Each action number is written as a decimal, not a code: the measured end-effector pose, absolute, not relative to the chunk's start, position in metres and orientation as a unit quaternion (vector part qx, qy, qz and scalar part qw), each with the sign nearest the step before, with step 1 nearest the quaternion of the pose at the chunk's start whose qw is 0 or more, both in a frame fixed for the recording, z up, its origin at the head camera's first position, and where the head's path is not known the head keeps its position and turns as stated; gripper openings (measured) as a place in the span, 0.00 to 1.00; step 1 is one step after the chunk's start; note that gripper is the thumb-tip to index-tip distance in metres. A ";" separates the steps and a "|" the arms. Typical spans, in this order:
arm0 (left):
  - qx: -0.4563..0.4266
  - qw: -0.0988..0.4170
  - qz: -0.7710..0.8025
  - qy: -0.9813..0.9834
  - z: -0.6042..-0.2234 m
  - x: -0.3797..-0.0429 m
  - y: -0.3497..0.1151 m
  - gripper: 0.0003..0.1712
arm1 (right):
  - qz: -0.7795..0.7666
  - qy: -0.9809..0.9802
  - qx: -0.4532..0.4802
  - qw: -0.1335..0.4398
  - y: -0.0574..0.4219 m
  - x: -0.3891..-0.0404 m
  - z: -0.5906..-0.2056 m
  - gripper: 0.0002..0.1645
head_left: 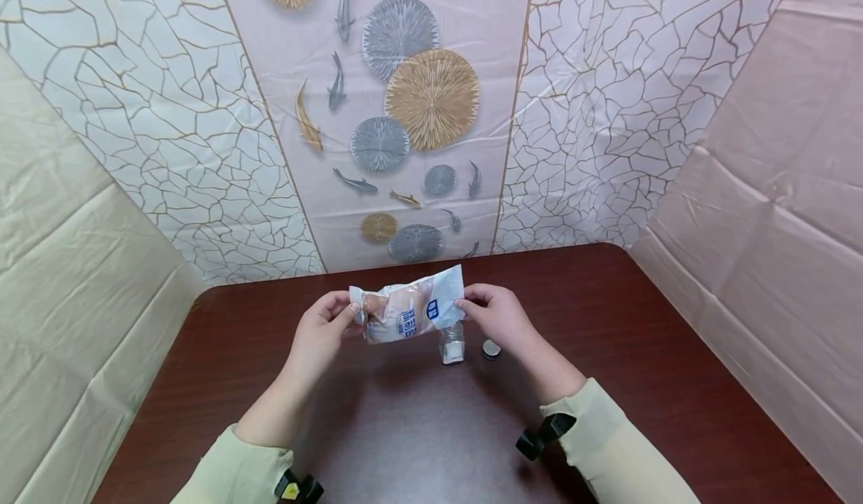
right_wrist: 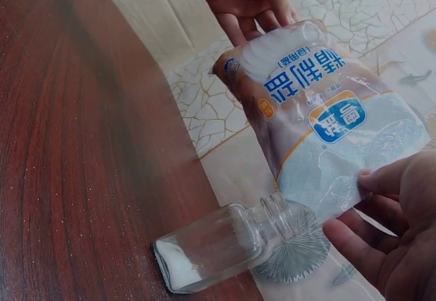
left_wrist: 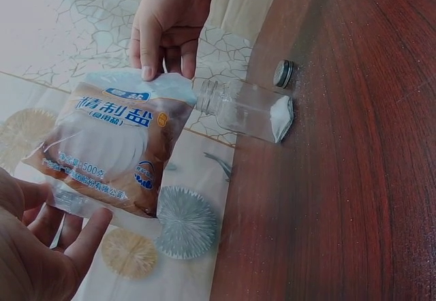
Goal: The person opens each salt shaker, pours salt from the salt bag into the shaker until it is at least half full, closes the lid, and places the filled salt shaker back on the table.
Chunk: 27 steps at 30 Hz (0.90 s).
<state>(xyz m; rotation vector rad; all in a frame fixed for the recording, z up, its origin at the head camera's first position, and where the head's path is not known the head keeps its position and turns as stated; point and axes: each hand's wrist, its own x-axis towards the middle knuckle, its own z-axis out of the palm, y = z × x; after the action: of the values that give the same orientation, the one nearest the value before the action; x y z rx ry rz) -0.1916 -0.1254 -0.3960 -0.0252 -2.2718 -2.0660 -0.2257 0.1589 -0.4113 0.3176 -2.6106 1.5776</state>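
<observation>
Between my two hands a plastic bag of salt (head_left: 401, 315) hangs stretched above the table, its blue-and-brown print facing the left wrist camera. My left hand (head_left: 322, 333) pinches the bag's bottom edge between thumb and fingers. At the other end, the pale blue top corner is pinched by my right hand (head_left: 497, 315). Just below that end stands a square clear glass bottle (right_wrist: 211, 246), upright and uncapped, with a little white salt at its bottom. Its threaded neck is right by the bag's top edge in the right wrist view.
A small metal shaker lid (head_left: 491, 349) lies on the table to the right of the bottle. White grains are scattered over the dark red wooden tabletop (left_wrist: 340, 178). Patterned cloth (head_left: 418, 189) hangs behind the table, with plain cloth at both sides.
</observation>
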 end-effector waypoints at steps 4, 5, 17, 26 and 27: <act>-0.010 0.035 -0.673 -0.739 -0.396 -0.191 -0.126 0.11 | 0.513 -0.853 0.095 0.030 0.158 -0.226 -0.409 0.10; -0.011 0.036 -0.672 -0.740 -0.396 -0.191 -0.126 0.11 | 0.511 -0.854 0.094 0.029 0.158 -0.226 -0.409 0.10; -0.008 0.033 -0.670 -0.742 -0.394 -0.191 -0.128 0.12 | 0.506 -0.857 0.093 0.031 0.156 -0.225 -0.405 0.10; -0.007 0.032 -0.664 -0.747 -0.395 -0.190 -0.128 0.12 | 0.522 -0.847 0.095 0.024 0.157 -0.225 -0.410 0.10; -0.007 0.033 -0.664 -0.747 -0.394 -0.190 -0.128 0.12 | 0.524 -0.846 0.095 0.025 0.157 -0.225 -0.411 0.10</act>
<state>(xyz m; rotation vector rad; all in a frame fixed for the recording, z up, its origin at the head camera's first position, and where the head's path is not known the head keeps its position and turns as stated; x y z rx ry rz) -0.1896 -0.1277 -0.3945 -0.0220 -2.2996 -2.0432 -0.2246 0.1570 -0.4105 0.2954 -2.6174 1.6204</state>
